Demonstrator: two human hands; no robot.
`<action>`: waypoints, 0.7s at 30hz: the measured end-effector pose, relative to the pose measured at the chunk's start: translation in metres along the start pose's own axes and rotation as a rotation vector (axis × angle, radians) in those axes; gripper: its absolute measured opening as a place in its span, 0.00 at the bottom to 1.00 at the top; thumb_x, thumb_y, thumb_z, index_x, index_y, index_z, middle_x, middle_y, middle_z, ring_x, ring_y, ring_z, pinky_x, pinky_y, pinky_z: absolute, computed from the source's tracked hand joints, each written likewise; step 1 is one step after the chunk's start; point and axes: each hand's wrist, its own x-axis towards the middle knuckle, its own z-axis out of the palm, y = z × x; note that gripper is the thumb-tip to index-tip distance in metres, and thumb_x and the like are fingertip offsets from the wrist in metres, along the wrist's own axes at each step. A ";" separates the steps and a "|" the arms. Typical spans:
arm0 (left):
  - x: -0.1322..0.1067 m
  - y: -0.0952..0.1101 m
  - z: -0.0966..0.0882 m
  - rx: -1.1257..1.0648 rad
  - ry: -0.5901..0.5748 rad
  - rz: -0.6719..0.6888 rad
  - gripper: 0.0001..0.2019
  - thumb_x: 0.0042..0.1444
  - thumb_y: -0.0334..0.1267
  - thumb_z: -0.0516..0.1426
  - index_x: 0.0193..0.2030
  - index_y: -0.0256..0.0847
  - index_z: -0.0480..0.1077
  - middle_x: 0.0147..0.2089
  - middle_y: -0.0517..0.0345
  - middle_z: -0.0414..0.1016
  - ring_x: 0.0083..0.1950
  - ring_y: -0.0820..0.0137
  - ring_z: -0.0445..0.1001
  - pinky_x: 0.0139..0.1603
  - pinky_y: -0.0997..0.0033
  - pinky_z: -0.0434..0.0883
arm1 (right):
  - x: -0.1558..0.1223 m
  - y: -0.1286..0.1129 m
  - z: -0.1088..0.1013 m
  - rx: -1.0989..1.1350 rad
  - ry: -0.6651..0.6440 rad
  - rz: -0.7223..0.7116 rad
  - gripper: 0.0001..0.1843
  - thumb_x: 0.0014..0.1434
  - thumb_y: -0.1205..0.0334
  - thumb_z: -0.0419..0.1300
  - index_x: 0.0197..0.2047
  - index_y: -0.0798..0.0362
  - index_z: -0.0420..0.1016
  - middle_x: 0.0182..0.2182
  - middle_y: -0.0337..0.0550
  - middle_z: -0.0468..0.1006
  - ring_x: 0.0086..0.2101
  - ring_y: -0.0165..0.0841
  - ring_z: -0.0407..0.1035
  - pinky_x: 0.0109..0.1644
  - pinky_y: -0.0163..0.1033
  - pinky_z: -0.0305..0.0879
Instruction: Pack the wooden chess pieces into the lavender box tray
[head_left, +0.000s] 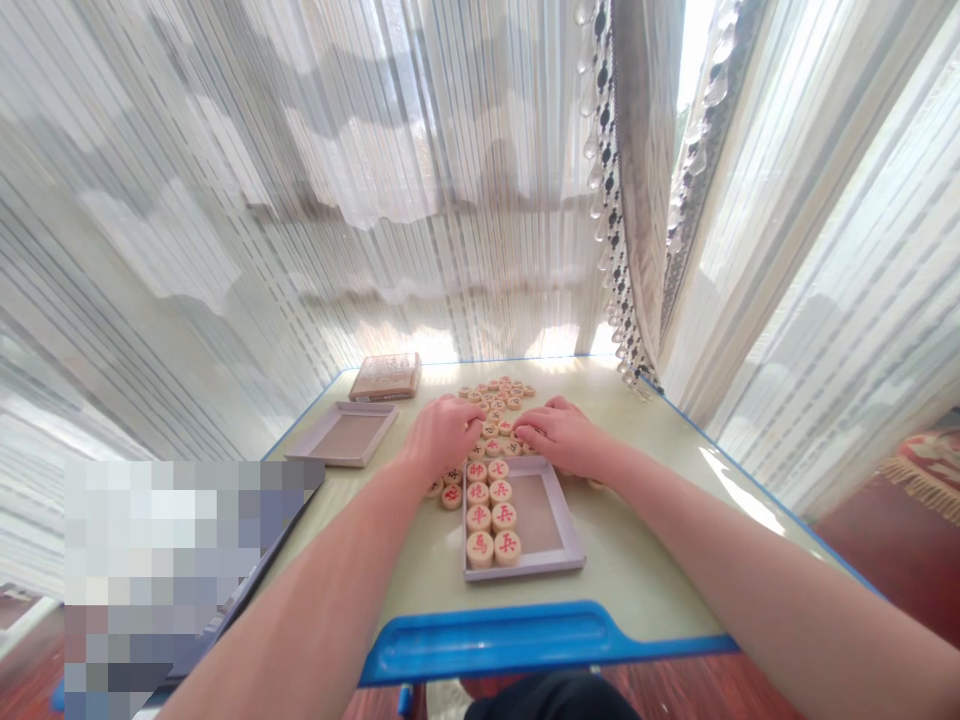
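Wooden chess pieces (501, 400) lie loose on the table (645, 560), between and just beyond the left hand (442, 435) and right hand (564, 437), which are equally near, fingers curled onto them, with any grip impossible to tell, and the tray (525, 573) lies lengthwise just nearer the person.

A pixelated patch (172, 570) blurs the near left. The left hand (442, 435) and right hand (562, 438) cover some pieces (499, 400); marks on the far pieces are too small to read.
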 end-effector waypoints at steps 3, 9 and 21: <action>0.000 0.000 0.000 -0.009 0.011 0.000 0.14 0.52 0.33 0.49 0.34 0.43 0.76 0.35 0.58 0.78 0.39 0.67 0.71 0.43 0.69 0.68 | 0.001 0.002 0.003 0.009 0.023 -0.003 0.21 0.63 0.55 0.42 0.44 0.49 0.75 0.43 0.41 0.77 0.42 0.35 0.65 0.51 0.42 0.53; -0.002 -0.002 -0.001 0.016 0.037 -0.001 0.14 0.52 0.33 0.49 0.34 0.42 0.77 0.35 0.58 0.78 0.38 0.67 0.72 0.42 0.70 0.69 | 0.002 0.007 0.008 -0.003 0.074 -0.013 0.20 0.60 0.58 0.46 0.48 0.50 0.75 0.48 0.43 0.74 0.44 0.36 0.64 0.52 0.42 0.54; -0.003 -0.007 0.000 0.017 0.060 -0.046 0.15 0.52 0.34 0.48 0.34 0.43 0.77 0.36 0.58 0.78 0.39 0.66 0.72 0.43 0.68 0.69 | -0.003 0.008 -0.002 -0.001 -0.071 0.032 0.20 0.61 0.49 0.45 0.50 0.39 0.73 0.48 0.39 0.74 0.47 0.39 0.60 0.54 0.46 0.50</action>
